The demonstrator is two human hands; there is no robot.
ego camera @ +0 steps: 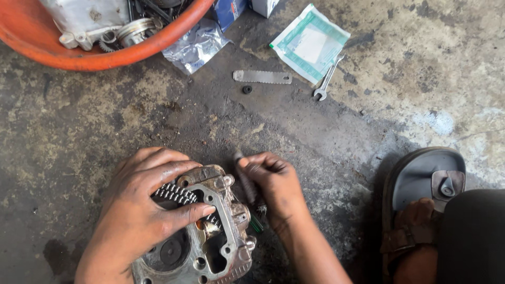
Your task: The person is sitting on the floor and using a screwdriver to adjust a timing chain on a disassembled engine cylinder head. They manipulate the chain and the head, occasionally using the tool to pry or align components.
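Floor (79,131) carries all: left hand (142,205) clamps engine head (210,236); right hand (273,184) closed around tool (246,181); spanner (327,79), basin (105,52) beyond.

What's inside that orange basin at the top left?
The orange basin holds a grimy white metal casing, a ringed metal part and dark bits behind. The frame edge cuts off the rest, and anything under them is covered.

Cyl head (210,236) near; wrench (327,80), packet (310,42) behind; basin (105,52) back-left.
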